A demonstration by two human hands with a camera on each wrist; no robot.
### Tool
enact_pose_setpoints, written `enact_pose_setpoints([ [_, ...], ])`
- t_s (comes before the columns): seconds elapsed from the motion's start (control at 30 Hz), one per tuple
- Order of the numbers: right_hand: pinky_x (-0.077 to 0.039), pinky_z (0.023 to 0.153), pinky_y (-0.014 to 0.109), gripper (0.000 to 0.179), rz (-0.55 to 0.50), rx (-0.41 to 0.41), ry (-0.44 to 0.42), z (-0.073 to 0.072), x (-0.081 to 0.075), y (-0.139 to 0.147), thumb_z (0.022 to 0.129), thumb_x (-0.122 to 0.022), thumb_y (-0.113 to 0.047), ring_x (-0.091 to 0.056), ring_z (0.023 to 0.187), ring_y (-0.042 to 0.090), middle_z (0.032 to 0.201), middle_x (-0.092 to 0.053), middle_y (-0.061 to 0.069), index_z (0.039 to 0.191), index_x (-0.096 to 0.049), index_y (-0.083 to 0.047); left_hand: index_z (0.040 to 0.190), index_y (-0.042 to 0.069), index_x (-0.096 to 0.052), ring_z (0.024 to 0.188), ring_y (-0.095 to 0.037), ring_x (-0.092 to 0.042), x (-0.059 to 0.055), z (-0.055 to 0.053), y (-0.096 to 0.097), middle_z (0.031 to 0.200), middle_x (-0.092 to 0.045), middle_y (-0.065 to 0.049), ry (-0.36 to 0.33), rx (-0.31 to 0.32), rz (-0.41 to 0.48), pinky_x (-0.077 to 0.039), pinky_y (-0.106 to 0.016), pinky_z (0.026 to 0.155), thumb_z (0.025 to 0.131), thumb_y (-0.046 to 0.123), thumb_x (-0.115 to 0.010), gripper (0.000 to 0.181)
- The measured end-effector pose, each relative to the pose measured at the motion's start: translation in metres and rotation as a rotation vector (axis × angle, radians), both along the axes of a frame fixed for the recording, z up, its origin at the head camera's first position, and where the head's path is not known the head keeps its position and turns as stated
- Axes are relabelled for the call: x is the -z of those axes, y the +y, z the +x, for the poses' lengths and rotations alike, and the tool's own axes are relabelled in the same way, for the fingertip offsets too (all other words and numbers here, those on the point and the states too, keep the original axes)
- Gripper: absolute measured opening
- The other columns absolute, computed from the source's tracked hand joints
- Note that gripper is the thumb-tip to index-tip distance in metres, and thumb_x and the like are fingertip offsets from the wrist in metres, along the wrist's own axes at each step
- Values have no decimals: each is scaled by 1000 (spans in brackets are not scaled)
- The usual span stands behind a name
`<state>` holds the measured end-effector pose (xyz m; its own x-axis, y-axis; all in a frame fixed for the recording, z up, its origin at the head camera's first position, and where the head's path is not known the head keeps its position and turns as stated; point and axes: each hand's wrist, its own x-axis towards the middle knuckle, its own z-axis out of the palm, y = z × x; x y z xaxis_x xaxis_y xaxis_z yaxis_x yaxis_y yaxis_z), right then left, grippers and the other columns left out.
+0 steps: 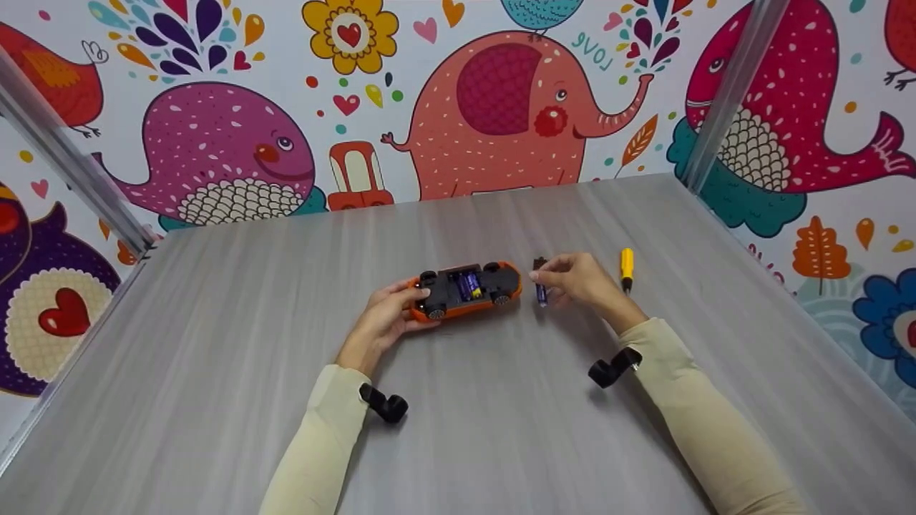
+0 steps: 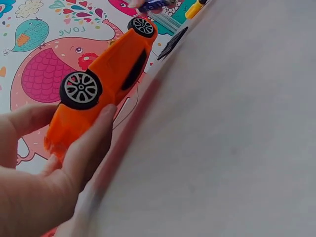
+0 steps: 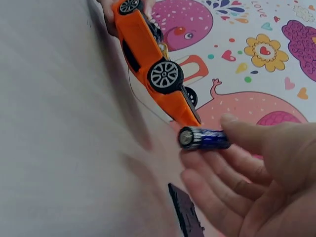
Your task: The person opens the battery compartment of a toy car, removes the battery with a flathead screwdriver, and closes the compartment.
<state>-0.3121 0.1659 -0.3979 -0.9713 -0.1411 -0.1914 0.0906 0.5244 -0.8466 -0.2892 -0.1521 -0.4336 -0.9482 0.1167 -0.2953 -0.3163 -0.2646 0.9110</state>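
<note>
The orange car (image 2: 111, 76) is underside up above the table (image 1: 215, 357), one end pinched between the left hand's (image 1: 386, 311) thumb and fingers. The head view shows blue-purple batteries (image 1: 470, 286) in its open bay; the wrist views show its side and silver wheels instead. Just right of the car, the right hand (image 1: 581, 279) pinches a battery (image 3: 210, 139), whose metal end shows in the right wrist view; its label is too blurred to read. A black cover (image 3: 185, 210) lies near the car, a yellow screwdriver (image 1: 627, 265) farther right. "LOVE" is printed on the wall (image 1: 494, 18) behind the car.
</note>
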Motion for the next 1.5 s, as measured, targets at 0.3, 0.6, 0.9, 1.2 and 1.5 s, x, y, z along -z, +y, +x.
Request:
enact_pose_setpoints([
  [0.3, -58, 53, 27, 32, 62, 22, -84, -5, 9, 7, 91, -74, -33, -65, 56, 12, 73, -67, 0, 101, -67, -4, 144, -1, -47, 94, -26, -69, 0, 1, 2, 140, -52, -24, -10, 3, 6, -59, -52, 86, 94, 1, -60, 52],
  [0.6, -55, 49, 25, 26, 222, 4, 9, -1, 13, 7, 91, -74, -31, -60, 49, 11, 68, -64, 1, 94, -71, -5, 142, -1, -49, 89, -24, -70, 2, 2, 4, 128, -59, -19, 0, 13, 13, -60, -50, 82, 93, 0, -59, 50],
  [0.9, -49, 52, 22, 18, 268, 53, 106, 2, 7, -1, 95, -70, -25, -56, 55, 10, 77, -67, 3, 94, -73, -7, 143, 0, -49, 95, -27, -70, 4, 1, 6, 133, -58, -22, -9, 35, -10, -60, -49, 83, 93, 2, -61, 51],
  [1.2, -55, 91, 42, 33, 172, -29, 336, 18, -8, -24, 97, -67, -28, -63, 108, 28, 122, -68, 13, 124, -70, -10, 141, 1, -51, 93, -26, -70, 1, 2, 9, 129, -60, -19, -10, 51, -11, -60, -49, 83, 93, 2, -61, 50],
  [1.5, -45, 108, 52, 43, 163, -161, 422, 24, -6, -33, 93, -71, -35, -52, 128, 36, 140, -53, 13, 132, -65, -15, 143, -1, -49, 93, -26, -71, -1, 6, 11, 133, -59, -22, -3, 73, -9, -60, -51, 84, 93, 2, -61, 52],
])
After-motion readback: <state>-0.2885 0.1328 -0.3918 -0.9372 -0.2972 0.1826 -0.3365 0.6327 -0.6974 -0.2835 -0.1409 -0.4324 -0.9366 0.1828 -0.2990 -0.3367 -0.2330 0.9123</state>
